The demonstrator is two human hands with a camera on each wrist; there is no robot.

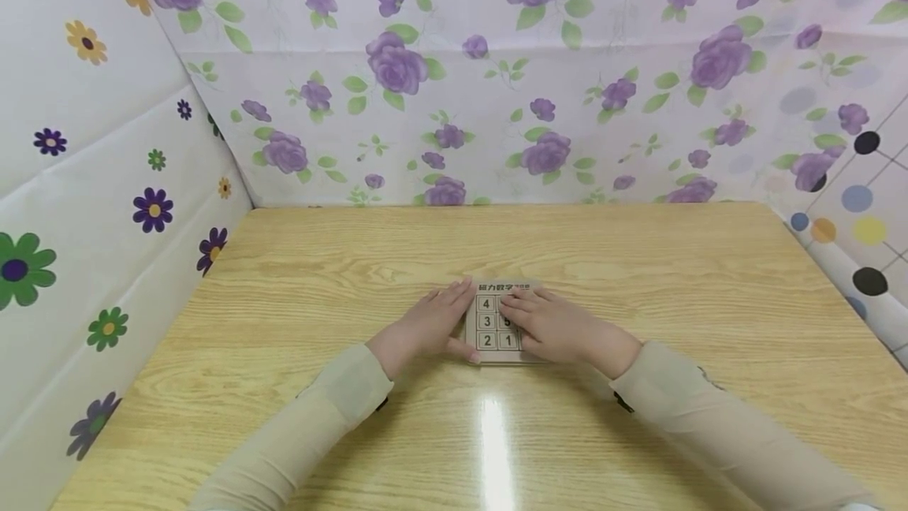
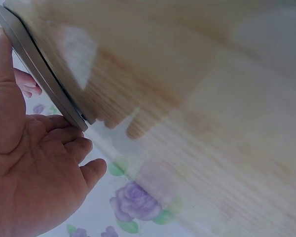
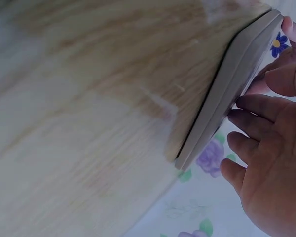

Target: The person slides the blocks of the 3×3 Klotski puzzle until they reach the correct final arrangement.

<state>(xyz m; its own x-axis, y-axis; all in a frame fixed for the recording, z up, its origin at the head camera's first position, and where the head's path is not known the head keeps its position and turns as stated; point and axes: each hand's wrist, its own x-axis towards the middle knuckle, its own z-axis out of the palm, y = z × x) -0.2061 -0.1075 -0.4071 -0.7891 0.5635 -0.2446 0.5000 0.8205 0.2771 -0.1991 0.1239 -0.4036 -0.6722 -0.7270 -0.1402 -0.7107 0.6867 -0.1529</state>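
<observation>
A square sliding number puzzle (image 1: 500, 356) in a pale frame lies flat on the table, with printed characters along its far edge. Tiles 4, 3, 2 and 1 show, and 5 is partly covered. My left hand (image 1: 434, 323) holds the puzzle's left side, the thumb at the near corner and the fingers at the far one. Over the right part of the puzzle lies my right hand (image 1: 560, 326), its fingertips on the tiles and the right columns hidden beneath it. In the right wrist view those fingers (image 3: 254, 123) reach over the top face, only slightly bent.
The light wood-grain table (image 1: 340, 259) surrounds the puzzle. A purple-flowered sheet (image 1: 454, 77) rises behind its far edge. Flower-patterned covering (image 1: 106, 219) stands at the left, and a dotted one (image 1: 858, 211) at the right.
</observation>
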